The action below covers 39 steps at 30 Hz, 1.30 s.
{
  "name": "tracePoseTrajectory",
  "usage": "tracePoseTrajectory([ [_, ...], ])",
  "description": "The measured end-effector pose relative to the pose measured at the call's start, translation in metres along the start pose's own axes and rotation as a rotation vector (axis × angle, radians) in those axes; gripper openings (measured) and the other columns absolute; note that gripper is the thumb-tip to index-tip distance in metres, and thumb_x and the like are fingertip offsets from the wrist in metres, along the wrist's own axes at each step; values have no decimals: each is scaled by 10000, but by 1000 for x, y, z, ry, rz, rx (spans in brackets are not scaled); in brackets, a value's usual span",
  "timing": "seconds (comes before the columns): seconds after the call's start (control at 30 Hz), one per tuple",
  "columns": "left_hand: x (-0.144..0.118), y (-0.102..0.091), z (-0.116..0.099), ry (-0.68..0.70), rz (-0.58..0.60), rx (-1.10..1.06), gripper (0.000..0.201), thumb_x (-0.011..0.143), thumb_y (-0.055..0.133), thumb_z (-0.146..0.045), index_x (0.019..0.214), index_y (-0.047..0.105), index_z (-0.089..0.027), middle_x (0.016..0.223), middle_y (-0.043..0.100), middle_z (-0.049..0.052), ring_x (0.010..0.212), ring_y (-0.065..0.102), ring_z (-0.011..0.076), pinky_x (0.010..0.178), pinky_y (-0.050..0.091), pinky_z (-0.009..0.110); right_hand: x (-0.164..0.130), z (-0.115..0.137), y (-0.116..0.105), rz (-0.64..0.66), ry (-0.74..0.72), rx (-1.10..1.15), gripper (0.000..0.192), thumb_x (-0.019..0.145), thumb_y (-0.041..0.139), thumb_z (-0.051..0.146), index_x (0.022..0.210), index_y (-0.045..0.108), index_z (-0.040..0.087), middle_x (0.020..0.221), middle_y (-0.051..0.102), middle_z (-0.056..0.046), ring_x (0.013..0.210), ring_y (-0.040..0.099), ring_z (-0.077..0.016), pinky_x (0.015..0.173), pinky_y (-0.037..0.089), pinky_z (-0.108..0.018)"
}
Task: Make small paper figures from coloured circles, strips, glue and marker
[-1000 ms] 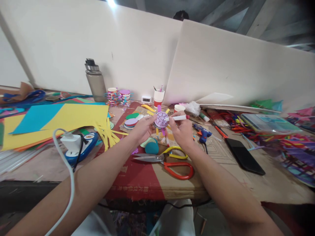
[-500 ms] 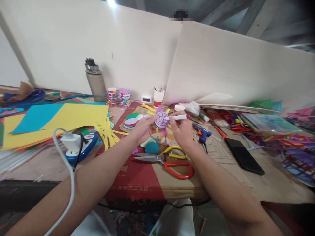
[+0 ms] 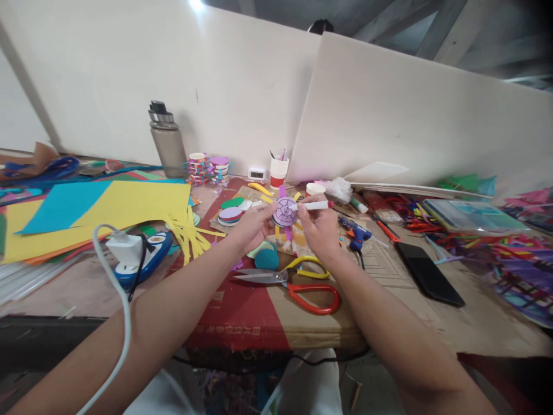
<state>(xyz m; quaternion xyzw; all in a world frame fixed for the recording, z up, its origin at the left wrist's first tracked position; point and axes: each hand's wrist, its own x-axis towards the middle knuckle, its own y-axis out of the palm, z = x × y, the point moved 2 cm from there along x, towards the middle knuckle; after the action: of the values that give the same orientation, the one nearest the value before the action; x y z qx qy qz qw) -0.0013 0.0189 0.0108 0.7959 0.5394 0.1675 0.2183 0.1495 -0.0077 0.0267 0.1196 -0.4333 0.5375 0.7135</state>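
My left hand (image 3: 251, 226) holds up a purple paper disc (image 3: 284, 212) with dark lines drawn on it and coloured paper strips sticking out from its edge. My right hand (image 3: 318, 228) grips a white marker (image 3: 314, 206) with a red end, and its tip rests on the right side of the disc. Both hands hover above the middle of the cluttered table. Below them lie red and yellow scissors (image 3: 298, 283) and a teal round piece (image 3: 266, 259).
Yellow and blue paper sheets (image 3: 99, 208) lie at left beside a white charger on a blue power strip (image 3: 138, 256). A grey bottle (image 3: 167, 142), a cup of pens (image 3: 279, 171), a blue glue gun (image 3: 355, 233) and a black phone (image 3: 427, 275) stand around. White boards (image 3: 389, 115) wall the back.
The disc and both hands have shifted very slightly; the marker tip stays on the disc's right side. Otherwise nothing has visibly moved.
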Motion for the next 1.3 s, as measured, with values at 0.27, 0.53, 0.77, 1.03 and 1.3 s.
tracePoseTrajectory([
  [0.27, 1, -1, 1, -21, -1, 9, 189, 868, 644, -259, 875, 694, -77, 787, 728, 105, 628, 658, 149, 627, 547, 272, 0, -1, 2, -2, 16, 67, 196, 877, 584, 411, 868, 547, 219, 762, 610, -18, 637, 603, -158, 607, 488, -302],
  [0.53, 5, -7, -2, -54, -145, -106, 142, 899, 565, -203, 877, 666, -106, 767, 710, 57, 599, 626, 119, 565, 513, 227, 1, -11, 0, -115, 92, 242, 179, 897, 571, 404, 918, 534, 230, 794, 580, 0, 681, 600, -147, 651, 497, -296],
  [0.77, 6, -9, -7, -83, -183, -147, 94, 752, 511, -82, 703, 567, -139, 617, 630, 29, 517, 549, 113, 468, 435, 206, -3, -10, 4, -54, 51, 251, 208, 908, 560, 385, 1033, 621, 231, 981, 642, -43, 842, 616, -175, 750, 493, -322],
  [1.03, 4, -10, -12, 25, -193, -108, 203, 537, 488, 2, 595, 398, -170, 546, 530, -31, 465, 460, 79, 431, 355, 177, 0, -20, 4, -62, 95, 171, 264, 905, 535, 399, 1055, 663, 224, 995, 686, -63, 885, 630, -201, 799, 482, -342],
  [1.3, 8, -18, -18, 26, -242, -167, 199, 535, 467, 14, 627, 438, -161, 563, 541, -17, 467, 460, 70, 441, 365, 167, 2, -27, 4, -75, 50, 43, 242, 897, 513, 360, 989, 669, 200, 986, 698, -79, 921, 628, -215, 862, 470, -365],
])
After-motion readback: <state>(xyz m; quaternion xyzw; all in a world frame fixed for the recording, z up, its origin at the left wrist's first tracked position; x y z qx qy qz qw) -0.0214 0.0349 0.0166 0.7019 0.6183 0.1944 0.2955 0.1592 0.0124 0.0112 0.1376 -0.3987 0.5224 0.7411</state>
